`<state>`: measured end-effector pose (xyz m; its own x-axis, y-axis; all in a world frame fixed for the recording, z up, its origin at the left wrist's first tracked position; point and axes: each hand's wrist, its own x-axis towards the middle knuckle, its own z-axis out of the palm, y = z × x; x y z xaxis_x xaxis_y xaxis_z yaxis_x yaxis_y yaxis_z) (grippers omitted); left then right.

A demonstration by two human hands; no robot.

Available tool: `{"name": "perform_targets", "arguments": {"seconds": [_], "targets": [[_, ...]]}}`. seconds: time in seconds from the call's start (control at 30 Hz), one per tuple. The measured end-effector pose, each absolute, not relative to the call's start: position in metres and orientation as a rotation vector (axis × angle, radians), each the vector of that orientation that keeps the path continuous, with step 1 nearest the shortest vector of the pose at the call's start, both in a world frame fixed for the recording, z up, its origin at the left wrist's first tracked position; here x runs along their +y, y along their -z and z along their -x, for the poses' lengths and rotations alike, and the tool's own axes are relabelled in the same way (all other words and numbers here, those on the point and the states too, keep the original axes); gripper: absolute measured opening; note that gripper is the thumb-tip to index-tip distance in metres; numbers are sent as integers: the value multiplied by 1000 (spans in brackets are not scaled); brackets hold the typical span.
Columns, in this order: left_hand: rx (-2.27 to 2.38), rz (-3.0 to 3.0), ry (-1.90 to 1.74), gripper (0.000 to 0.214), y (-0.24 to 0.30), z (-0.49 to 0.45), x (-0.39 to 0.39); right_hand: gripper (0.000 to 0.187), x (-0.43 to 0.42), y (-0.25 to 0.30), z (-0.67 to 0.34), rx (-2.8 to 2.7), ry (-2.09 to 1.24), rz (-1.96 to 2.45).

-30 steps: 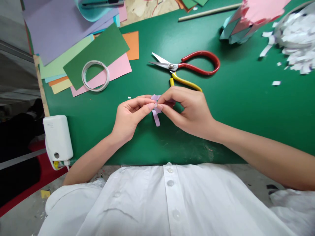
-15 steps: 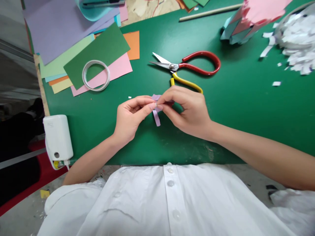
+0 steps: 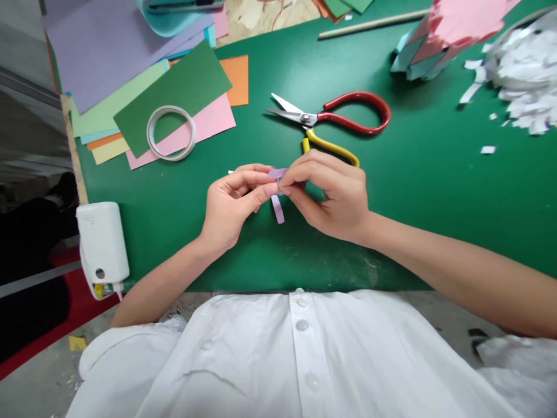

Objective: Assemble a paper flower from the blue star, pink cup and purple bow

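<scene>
My left hand and my right hand meet over the green table, thumbs and fingertips pinched together. Between them is a small lilac paper piece; fingers cover most of it. A lilac paper strip hangs or lies just below the fingertips; whether it joins the held piece I cannot tell. Right above my right hand lie scissors, blades apart, with one red and one yellow handle. My right fingers partly hide the yellow handle.
Coloured paper sheets with a tape roll on top lie at the upper left. A white power bank sits at the left edge. Toward the upper right are a thin stick, a pink-and-blue paper container and white paper scraps.
My fingertips have shifted slightly around the lilac paper, and my right fingers are a little higher. Other things stay in place, apart from a slight shift of the camera view.
</scene>
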<state>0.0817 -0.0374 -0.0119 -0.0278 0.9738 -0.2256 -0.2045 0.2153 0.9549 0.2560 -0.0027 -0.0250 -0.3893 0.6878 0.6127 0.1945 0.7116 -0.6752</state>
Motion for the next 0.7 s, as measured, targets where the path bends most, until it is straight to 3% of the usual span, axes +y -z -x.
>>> {"name": "perform_targets", "arguments": {"seconds": [0.27,0.5,0.7], "targets": [[1166,-925,-1085,37,13,-75,-32,12,-3,22,-258,-1972,-591,611],[1130,-963,-1025,14,12,-75,-34,10,-2,21,-261,-2007,-514,617],[1178,-1086,-1075,14,14,-75,-35,10,-4,21,-260,-2025,-521,697]]}}
